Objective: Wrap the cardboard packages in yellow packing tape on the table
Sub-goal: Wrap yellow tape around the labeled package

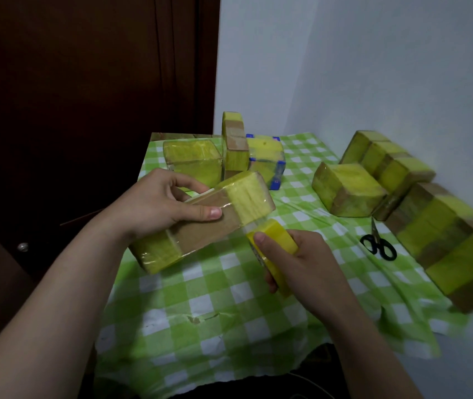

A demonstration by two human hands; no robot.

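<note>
My left hand (154, 205) grips a long cardboard package (200, 226) and holds it tilted above the table, thumb across its brown middle. Yellow tape bands cover both of its ends. My right hand (295, 260) grips a roll of yellow packing tape (272, 249) just below the package's right end. A short strip of tape runs from the roll up to that end.
The table wears a green checked cloth (229, 298). Several partly taped packages stand at the back (198, 159) and along the right (350, 188). Black scissors (378, 243) lie at the right. A dark door is at the left, white walls behind.
</note>
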